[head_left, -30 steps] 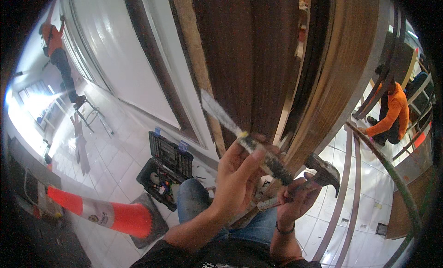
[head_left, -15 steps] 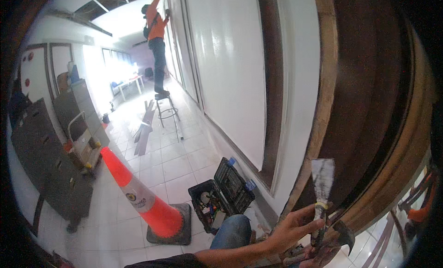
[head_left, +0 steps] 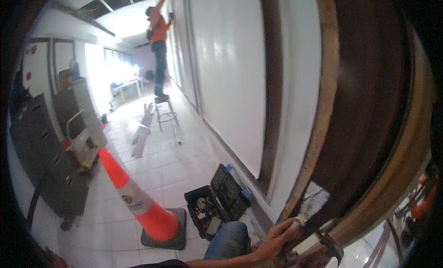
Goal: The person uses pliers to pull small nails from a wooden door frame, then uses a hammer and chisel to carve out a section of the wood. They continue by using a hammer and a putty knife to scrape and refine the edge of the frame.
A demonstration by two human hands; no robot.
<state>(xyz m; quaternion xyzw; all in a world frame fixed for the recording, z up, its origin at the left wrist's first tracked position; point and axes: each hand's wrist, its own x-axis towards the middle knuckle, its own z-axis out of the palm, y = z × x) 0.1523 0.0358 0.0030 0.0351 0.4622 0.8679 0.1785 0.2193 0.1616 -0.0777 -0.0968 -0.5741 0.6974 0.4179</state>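
Note:
My left hand (head_left: 278, 238) is closed around the handle of a putty knife (head_left: 315, 199). Its broad blade, smeared with white, points up and to the right, over the dark wooden door frame (head_left: 364, 106) beside a pale raw-wood strip (head_left: 326, 79). Whether the blade touches the wood I cannot tell. Just below, at the bottom edge, my right hand (head_left: 316, 259) is closed on a hammer (head_left: 333, 247), its dark head showing by the frame; the grip is partly hidden and blurred.
Left of my knee (head_left: 230, 240) lies an open black toolbox (head_left: 198, 194) with mixed tools. An orange and white traffic cone (head_left: 154, 218) stands beside it. Grey cabinets (head_left: 46, 152) and a trolley (head_left: 80, 145) line the left. Farther off, a person (head_left: 159, 42) stands on a stool (head_left: 166, 115).
The putty knife and my left hand have moved down and left, and the blade has tilted to the right. My right hand and the hammer have shifted slightly down. The view has shifted a little.

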